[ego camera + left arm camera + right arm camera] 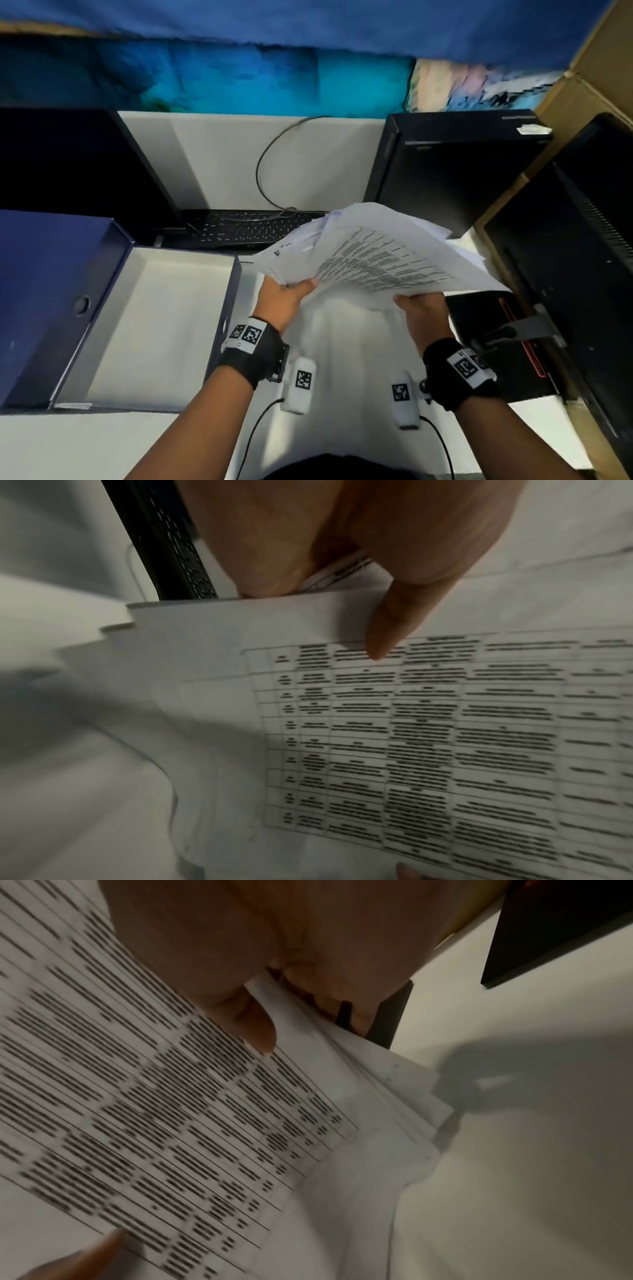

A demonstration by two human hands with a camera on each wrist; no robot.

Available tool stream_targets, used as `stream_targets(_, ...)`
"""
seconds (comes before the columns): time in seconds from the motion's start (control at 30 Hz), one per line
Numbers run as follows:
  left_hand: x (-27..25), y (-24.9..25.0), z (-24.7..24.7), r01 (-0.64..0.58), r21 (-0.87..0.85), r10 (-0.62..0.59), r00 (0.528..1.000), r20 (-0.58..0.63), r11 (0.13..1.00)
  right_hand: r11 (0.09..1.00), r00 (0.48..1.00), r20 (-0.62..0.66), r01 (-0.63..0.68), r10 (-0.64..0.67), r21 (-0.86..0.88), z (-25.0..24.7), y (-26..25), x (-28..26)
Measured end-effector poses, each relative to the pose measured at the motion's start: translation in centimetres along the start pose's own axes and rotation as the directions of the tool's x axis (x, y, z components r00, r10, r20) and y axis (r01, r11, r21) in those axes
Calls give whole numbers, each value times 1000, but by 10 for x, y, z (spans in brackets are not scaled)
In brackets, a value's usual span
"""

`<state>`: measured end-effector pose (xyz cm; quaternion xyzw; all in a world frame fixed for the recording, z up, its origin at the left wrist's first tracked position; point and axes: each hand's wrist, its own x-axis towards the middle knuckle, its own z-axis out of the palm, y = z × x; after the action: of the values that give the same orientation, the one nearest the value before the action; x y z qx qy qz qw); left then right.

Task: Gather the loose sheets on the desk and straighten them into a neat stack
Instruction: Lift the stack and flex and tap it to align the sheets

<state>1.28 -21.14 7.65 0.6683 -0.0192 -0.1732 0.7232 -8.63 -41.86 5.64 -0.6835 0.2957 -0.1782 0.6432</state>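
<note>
The printing on the top page of the sheets [376,253] is a ruled table packed with rows of dark text, but it's way too smeared to read in any view, same for the small white sticker [534,130] on the computer tower [455,171] at upper right of the head view. The only crisp markings are the black-and-white square code tags on the wristbands [251,334]. The sheets sit mid-frame, lifted off the white desk [212,154] and fanned out unevenly, corners stepping past each other. The left hand [284,301] grips the lower-left edge; in its wrist view the thumb [387,631] lies flat on top of the page while the fingers curl underneath, so it's a pinch. The right hand [424,315] grips the lower-right edge the same way, thumb [253,1026] pressed on the printed table, fingers tucked under the fanned pages. As for the room: a white desk, a black keyboard [246,226] just behind the paper with a thin cable [263,161] looping up the desk, a dark monitor [68,164] at upper left, an open blue box [120,308] with a white inside at lower left, another dark screen [582,257] along the right edge, brown cardboard [589,82] in the upper right corner, and blue cloth [274,27] across the top.
</note>
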Motion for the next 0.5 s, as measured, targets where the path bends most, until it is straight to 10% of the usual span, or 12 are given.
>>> stream_targets(0.5,7,13,-3,-93,51,91,995,35,994,998,998,-19,65,-65,-8,-5,-13,6)
